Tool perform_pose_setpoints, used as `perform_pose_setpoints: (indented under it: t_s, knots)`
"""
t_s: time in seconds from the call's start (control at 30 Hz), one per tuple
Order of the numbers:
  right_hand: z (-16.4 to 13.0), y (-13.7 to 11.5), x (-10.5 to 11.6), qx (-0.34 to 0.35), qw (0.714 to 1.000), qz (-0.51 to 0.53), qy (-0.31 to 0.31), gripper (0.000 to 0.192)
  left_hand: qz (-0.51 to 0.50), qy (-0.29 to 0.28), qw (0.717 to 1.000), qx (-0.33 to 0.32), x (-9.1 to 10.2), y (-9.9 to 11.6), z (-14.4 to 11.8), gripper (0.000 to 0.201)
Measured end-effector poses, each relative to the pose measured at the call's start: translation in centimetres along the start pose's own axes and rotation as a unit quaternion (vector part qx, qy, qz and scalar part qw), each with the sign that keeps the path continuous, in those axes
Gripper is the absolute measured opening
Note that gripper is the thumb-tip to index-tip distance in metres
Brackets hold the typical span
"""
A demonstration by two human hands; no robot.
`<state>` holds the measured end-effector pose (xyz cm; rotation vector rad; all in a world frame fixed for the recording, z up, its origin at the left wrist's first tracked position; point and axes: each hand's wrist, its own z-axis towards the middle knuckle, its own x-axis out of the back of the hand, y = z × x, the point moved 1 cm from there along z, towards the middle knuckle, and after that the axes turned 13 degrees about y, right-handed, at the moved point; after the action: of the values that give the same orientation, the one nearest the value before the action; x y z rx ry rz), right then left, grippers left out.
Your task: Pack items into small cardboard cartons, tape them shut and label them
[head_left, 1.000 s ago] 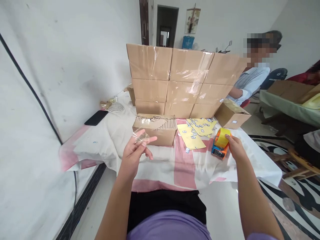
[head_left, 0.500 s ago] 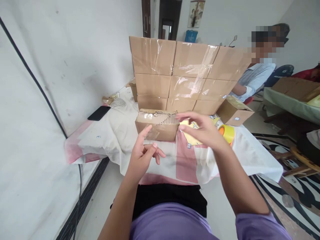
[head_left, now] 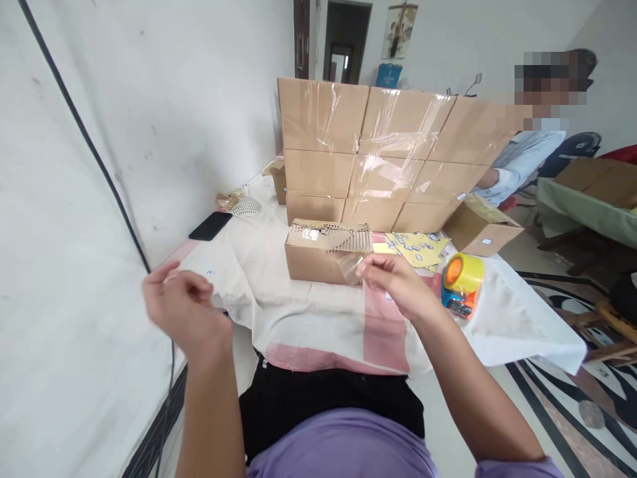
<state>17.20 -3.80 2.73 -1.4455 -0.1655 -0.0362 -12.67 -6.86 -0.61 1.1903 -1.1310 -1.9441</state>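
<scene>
My right hand (head_left: pixel 391 282) pinches a small clear strip of tape (head_left: pixel 350 267) between thumb and fingertips, just before the right front corner of a small cardboard box (head_left: pixel 318 262). The box lies on the cloth-covered table, its top edge torn and showing corrugated ribs. My left hand (head_left: pixel 184 302) is raised off to the left, away from the box. Its fingers are half curled and apart, somewhat blurred, with nothing visible in them. Right of my right hand stands a tape dispenser (head_left: pixel 462 285) with a yellow roll. Yellow printed sheets (head_left: pixel 418 249) lie behind that hand.
A wall of taped cartons (head_left: pixel 371 153) stands behind the small box. Another carton (head_left: pixel 482 226) sits at the right. A black phone (head_left: pixel 210 226) and a white perforated object (head_left: pixel 246 206) lie at the left by the wall. A person in a light shirt (head_left: pixel 522 162) is beyond.
My left hand has swung left and up, away from the box. My right hand has lowered and closed on the clear tape strip, which earlier hung by my left hand. The view has shifted.
</scene>
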Motion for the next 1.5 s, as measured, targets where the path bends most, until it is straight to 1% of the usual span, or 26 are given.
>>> perform_pose_setpoints:
  t_s: [0.03,0.07,0.13,0.2,0.23,0.27,0.33,0.37,0.4,0.5,0.6,0.7,0.77,0.8,0.87,0.93,1.0,1.07,1.17,1.27,1.37,1.5]
  knots:
    - [1.0,0.2,-0.1,-0.023,0.999,0.035,0.013,0.020,-0.014,-0.003,1.000,-0.001,-0.7,-0.1,-0.4,0.024]
    - [2.1,0.2,-0.3,-0.047,0.997,0.061,0.013,0.020,-0.023,-0.032,0.999,0.006,-1.5,-0.3,-1.1,0.025]
    - [4.6,-0.3,-0.9,-0.086,0.992,0.089,-0.010,0.020,-0.011,-0.143,0.989,0.038,-3.7,-0.9,-2.8,0.029]
    - [7.0,-1.5,-1.6,-0.096,0.990,0.099,-0.031,0.023,0.014,-0.241,0.968,0.072,-5.7,-1.6,-4.3,0.034]
    - [8.1,-2.1,-1.9,-0.094,0.989,0.112,-0.032,0.023,0.025,-0.274,0.958,0.083,-6.6,-1.9,-4.8,0.035]
    - [9.2,-2.7,-2.2,-0.096,0.987,0.129,-0.029,0.022,0.034,-0.293,0.951,0.089,-7.4,-2.3,-5.1,0.036]
    - [10.9,-3.3,-2.7,-0.122,0.981,0.152,-0.018,0.015,0.044,-0.310,0.946,0.087,-8.6,-2.8,-5.1,0.037]
    - [11.6,-3.3,-2.9,-0.150,0.976,0.154,-0.018,0.012,0.049,-0.317,0.944,0.084,-9.1,-3.0,-5.0,0.038]
    - [12.1,-3.1,-3.1,-0.183,0.972,0.148,-0.025,0.014,0.054,-0.322,0.942,0.081,-9.4,-3.1,-4.8,0.038]
    - [12.6,-1.8,-3.5,-0.271,0.953,0.116,-0.074,0.024,0.068,-0.328,0.940,0.060,-9.7,-3.3,-4.0,0.038]
    - [12.4,-0.9,-3.3,-0.308,0.938,0.119,-0.106,0.025,0.085,-0.322,0.943,0.020,-9.6,-3.5,-3.3,0.034]
    - [12.1,-0.8,-2.9,-0.312,0.934,0.131,-0.113,0.021,0.116,-0.332,0.935,-0.043,-9.8,-3.9,-2.8,0.034]
    - [12.0,-1.1,-2.8,-0.310,0.934,0.136,-0.113,0.019,0.150,-0.361,0.915,-0.099,-10.3,-4.4,-2.6,0.036]
    - [11.9,-1.2,-2.7,-0.308,0.935,0.136,-0.112,0.018,0.170,-0.383,0.898,-0.130,-10.7,-4.7,-2.6,0.038]
    - [11.8,-1.3,-2.6,-0.303,0.937,0.133,-0.108,0.018,0.212,-0.436,0.854,-0.186,-11.5,-5.3,-2.6,0.041]
    - [11.5,-1.1,-2.6,-0.300,0.940,0.122,-0.104,0.018,0.253,-0.478,0.811,-0.225,-12.2,-5.9,-2.8,0.046]
    - [11.1,-0.8,-2.7,-0.302,0.942,0.101,-0.106,0.018,0.293,-0.495,0.779,-0.249,-12.7,-6.4,-2.9,0.048]
    - [10.7,-0.3,-2.8,-0.305,0.943,0.076,-0.108,0.016,0.324,-0.496,0.759,-0.269,-13.0,-6.7,-3.2,0.048]
    - [10.3,0.0,-3.0,-0.303,0.946,0.055,-0.105,0.017,0.353,-0.491,0.739,-0.296,-12.9,-6.9,-3.4,0.047]
    - [10.2,-0.1,-3.0,-0.302,0.946,0.051,-0.105,0.021,0.362,-0.489,0.729,-0.315,-12.7,-6.8,-3.5,0.049]
    - [10.3,-0.4,-2.9,-0.299,0.947,0.043,-0.109,0.022,0.352,-0.490,0.724,-0.335,-12.4,-6.2,-3.6,0.049]
    - [10.2,-0.1,-3.0,-0.277,0.955,0.012,-0.105,0.018,0.293,-0.487,0.726,-0.387,-12.1,-5.2,-4.3,0.046]
